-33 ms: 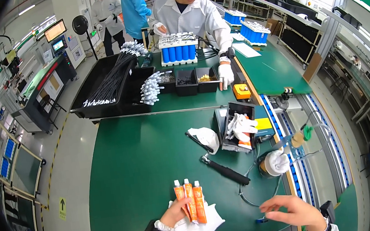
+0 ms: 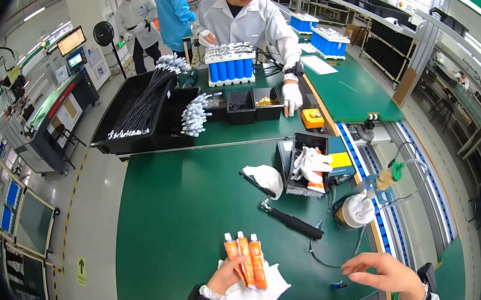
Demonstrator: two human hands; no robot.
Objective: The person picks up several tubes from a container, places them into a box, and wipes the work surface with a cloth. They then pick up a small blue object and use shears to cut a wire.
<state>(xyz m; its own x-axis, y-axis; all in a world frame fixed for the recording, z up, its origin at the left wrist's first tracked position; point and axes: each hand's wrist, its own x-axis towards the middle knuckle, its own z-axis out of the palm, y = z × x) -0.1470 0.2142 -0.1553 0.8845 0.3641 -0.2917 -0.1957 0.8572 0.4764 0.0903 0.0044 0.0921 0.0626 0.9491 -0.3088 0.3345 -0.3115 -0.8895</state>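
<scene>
Green matting covers the workbench [image 2: 190, 229] in a factory hall, with a second bench beyond where one person in a white coat stands. Three orange tubes [image 2: 245, 260] lie side by side at the near edge, slim, with white caps pointing away, resting on a white cloth [image 2: 253, 294]. My left hand [image 2: 228, 275] pinches the tubes from the left. My right hand [image 2: 384, 272] hovers near them, fingers spread, empty. One black tool [image 2: 291, 221] lies farther off.

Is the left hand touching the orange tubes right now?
Touching. The head view shows the left hand with its thumb lying across the lower ends of the three orange tubes, over a white cloth; no gap shows.
</scene>
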